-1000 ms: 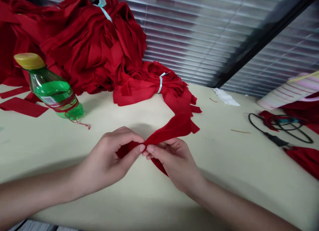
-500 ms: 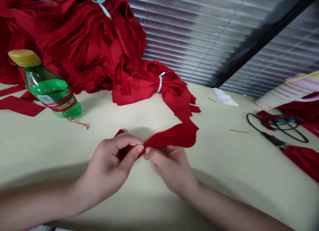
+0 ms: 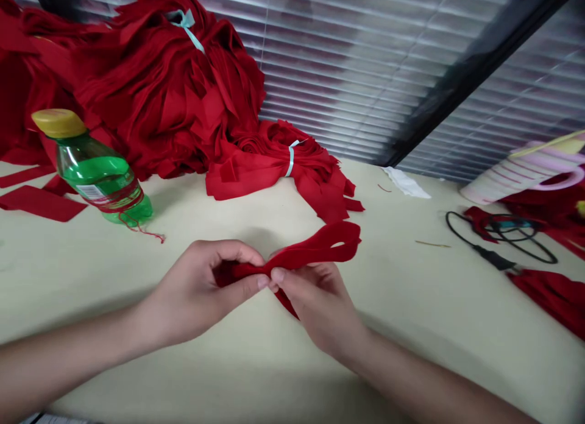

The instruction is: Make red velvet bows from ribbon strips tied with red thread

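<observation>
A red fabric strip (image 3: 320,248) is folded into a loop above the cream table (image 3: 228,375). My left hand (image 3: 208,293) pinches its gathered middle from the left, fingers curled round the cloth. From the right, my right hand (image 3: 315,302) pinches the same spot, thumb tip touching my left thumb. The loop of the strip sticks out to the right beyond my fingers, and a short red end hangs below my right hand.
A big heap of red fabric (image 3: 150,89) lies at the back left, with a tied bundle (image 3: 278,165) in front. A green bottle (image 3: 98,174) wound with red thread stands left. Black cable (image 3: 498,241), red pieces (image 3: 548,290) and striped cone (image 3: 525,171) lie right.
The strip's right end has curled up and back into a flatter loop. Both hands stay pinched together at the middle and have shifted only slightly.
</observation>
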Available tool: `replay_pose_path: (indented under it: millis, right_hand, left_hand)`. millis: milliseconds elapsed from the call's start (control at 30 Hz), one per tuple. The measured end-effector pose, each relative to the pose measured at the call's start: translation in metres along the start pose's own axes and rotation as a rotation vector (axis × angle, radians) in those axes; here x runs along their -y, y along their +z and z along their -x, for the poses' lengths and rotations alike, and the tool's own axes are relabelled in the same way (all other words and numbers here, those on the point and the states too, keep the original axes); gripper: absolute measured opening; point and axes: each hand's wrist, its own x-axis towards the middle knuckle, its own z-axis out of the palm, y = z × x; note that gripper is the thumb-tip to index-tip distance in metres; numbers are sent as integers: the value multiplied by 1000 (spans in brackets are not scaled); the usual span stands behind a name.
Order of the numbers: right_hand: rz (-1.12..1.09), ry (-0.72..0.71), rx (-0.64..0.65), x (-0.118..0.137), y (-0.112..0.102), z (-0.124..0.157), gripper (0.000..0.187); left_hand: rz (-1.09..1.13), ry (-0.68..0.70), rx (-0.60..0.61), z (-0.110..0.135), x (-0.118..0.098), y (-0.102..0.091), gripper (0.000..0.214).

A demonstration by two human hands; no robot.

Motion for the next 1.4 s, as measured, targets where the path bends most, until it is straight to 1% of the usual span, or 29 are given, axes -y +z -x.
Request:
replay_pose_path:
  millis: [100, 200, 267, 433, 500, 567, 600, 667, 700, 733, 800, 867, 900, 1000, 1067, 1133, 1233, 1300, 1400]
  right_hand:
    - [-52, 6, -89, 9, -6, -2, 5]
    - [-77, -57, -159, 18, -13, -8, 6]
    - [-53, -95, -179, 20, -17, -12, 6]
    - [68, -109, -197, 19, -24, -18, 8]
    - [170, -128, -198, 21, -25, -18, 10]
    - [350, -189, -195, 27, -26, -17, 10]
    - [461, -225, -185, 31, -27, -15, 11]
    - [669, -279, -155, 41, -30, -8, 12]
    - [749, -286, -145, 46, -32, -4, 14]
    - [811, -281, -152, 49, -36, 0, 15]
    - [897, -252, -206, 53, -46, 10, 17]
    - [958, -187, -247, 51, -58, 19, 14]
    - [982, -152, -246, 49, -63, 23, 12]
    - [1060, -88, -217, 38, -75, 28, 9]
    - [1114, -119, -203, 31, -79, 27, 7]
    - [1155, -187, -165, 27, -83, 24, 8]
    - [1158, -275, -53, 24, -86, 20, 13]
    - [1142, -291, 20, 22, -88, 19, 16]
    - [1134, -305, 89, 17, -87, 19, 18]
  left_hand:
    - [-37, -68, 27, -1, 0, -1, 12]
    - [-60, -105, 68, 0, 2, -3, 12]
    - [-97, -88, 93, 0, 2, -6, 14]
    - [-243, -11, 102, 3, 5, -10, 19]
    - [-308, 13, 85, 5, 5, -11, 19]
    - [-383, 64, 66, 4, 2, -13, 16]
    - [-420, 82, 77, 1, -1, -15, 15]
    - [-492, 84, 147, -8, -8, -22, 15]
    - [-519, 59, 225, -15, -13, -26, 16]
    - [-549, 44, 274, -23, -16, -30, 18]
    - [-594, 40, 386, -39, -20, -38, 25]
    - [-629, 54, 429, -54, -17, -42, 34]
    - [-641, 59, 431, -60, -12, -43, 38]
    - [-664, 68, 364, -75, 6, -43, 46]
    - [-696, 65, 311, -82, 17, -41, 48]
    - [-766, 52, 282, -86, 24, -41, 47]
    - [-911, 58, 263, -87, 28, -41, 47]
    - [-988, 68, 253, -84, 30, -42, 48]
    - [-1031, 58, 246, -80, 32, -45, 46]
